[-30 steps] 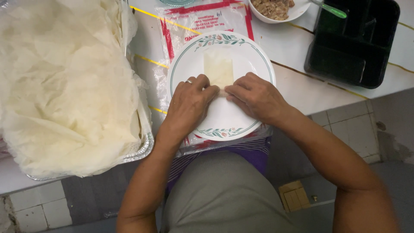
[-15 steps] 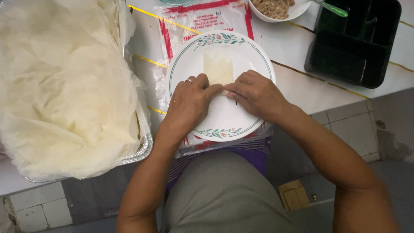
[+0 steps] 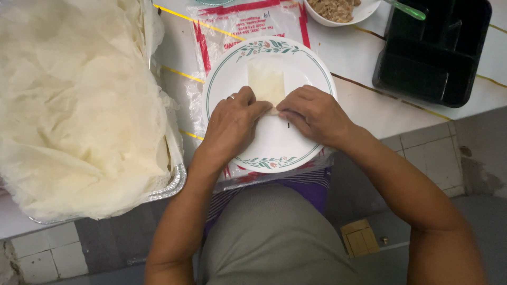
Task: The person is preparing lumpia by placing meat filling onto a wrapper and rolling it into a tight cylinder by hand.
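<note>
Rolling step: left hand (image 3: 232, 124) and right hand (image 3: 311, 113) fingers pinched wrapper (image 3: 266, 84) at plate (image 3: 274, 148) centre; next, roll toward 12 o'clock.

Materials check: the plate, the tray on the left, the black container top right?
Plate: looks like glazed ceramic, though melamine is possible; glossy white with a printed floral rim.
Tray: thin aluminium foil by its crinkled, shiny silver rim; pale wrapper sheets cover the rest.
Black container: moulded plastic, semi-gloss, with formed compartments.
</note>
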